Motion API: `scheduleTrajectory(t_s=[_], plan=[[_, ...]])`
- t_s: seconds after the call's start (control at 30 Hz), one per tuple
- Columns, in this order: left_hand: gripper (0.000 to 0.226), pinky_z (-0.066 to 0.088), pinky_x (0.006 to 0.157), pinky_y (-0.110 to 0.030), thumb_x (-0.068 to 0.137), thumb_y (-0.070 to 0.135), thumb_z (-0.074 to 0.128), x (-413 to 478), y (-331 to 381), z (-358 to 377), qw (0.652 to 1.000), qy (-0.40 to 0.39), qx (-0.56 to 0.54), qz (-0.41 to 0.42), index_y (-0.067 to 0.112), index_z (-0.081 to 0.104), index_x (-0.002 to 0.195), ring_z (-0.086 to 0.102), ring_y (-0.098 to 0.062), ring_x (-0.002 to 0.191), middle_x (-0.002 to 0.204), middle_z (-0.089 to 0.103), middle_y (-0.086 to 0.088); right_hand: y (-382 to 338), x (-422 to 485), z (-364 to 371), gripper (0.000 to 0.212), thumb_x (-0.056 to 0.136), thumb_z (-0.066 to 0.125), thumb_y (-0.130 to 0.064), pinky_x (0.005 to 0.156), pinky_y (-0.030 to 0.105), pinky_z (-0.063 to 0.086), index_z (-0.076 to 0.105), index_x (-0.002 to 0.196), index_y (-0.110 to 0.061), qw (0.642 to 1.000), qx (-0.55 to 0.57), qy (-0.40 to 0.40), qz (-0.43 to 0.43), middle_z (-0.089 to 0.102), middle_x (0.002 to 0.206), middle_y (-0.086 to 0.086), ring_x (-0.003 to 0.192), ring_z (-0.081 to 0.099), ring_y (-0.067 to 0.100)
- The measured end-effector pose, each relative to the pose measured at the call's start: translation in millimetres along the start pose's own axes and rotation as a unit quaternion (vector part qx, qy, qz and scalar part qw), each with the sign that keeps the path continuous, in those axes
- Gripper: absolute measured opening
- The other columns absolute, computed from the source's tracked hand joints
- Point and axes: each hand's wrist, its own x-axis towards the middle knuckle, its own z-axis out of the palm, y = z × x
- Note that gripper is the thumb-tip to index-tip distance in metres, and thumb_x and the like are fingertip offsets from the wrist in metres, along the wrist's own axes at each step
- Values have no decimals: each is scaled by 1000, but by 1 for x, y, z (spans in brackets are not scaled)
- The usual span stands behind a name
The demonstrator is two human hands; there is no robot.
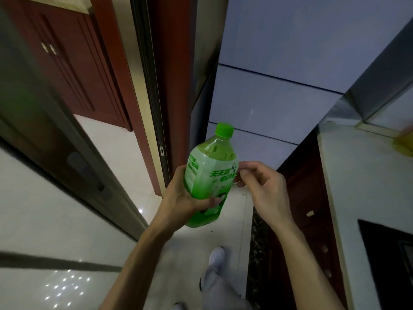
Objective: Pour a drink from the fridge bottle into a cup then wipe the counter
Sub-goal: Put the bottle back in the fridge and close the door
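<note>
The clear plastic bottle point(209, 175) has a smooth green plastic cap point(224, 129) and a glossy green printed wrapper. The pale floor tiles point(55, 220) are polished and mirror lights. The reddish-brown wooden cabinet doors point(73, 70) look satin; the pale stone-like counter point(366, 186) looks smooth.

Blurred yellow object point(405, 144) cut off at right edge, bottle point(209, 175) label partly hidden by fingers
</note>
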Motion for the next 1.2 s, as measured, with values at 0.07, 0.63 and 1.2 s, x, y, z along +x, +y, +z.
scheduleTrajectory(t_s=[0.07,0.63,1.2], plan=[[94,59,87,-42,44,47,91,23,5,5,1000,0,-1,-4,27,47,125,65,-13,104,112,65,9,5,26,-3,17,92,56,2,64,10,49,71,99,-5,1000,3,-2,-2,73,81,4,68,68,4],[81,61,82,-38,54,27,94,219,58,59,999,40,-9,-28,24,51,121,67,-12,101,109,68,6,37,250,-43,16,93,57,-2,65,20,54,71,93,-9,1000,3,-16,5,73,77,3,68,68,11],[103,59,87,-40,38,58,86,368,60,40,997,58,-4,-55,17,54,126,68,-14,103,115,69,3,-5,496,21,25,95,48,-16,75,31,47,71,91,-5,933,-336,-32,-129,69,95,7,87,62,20]])
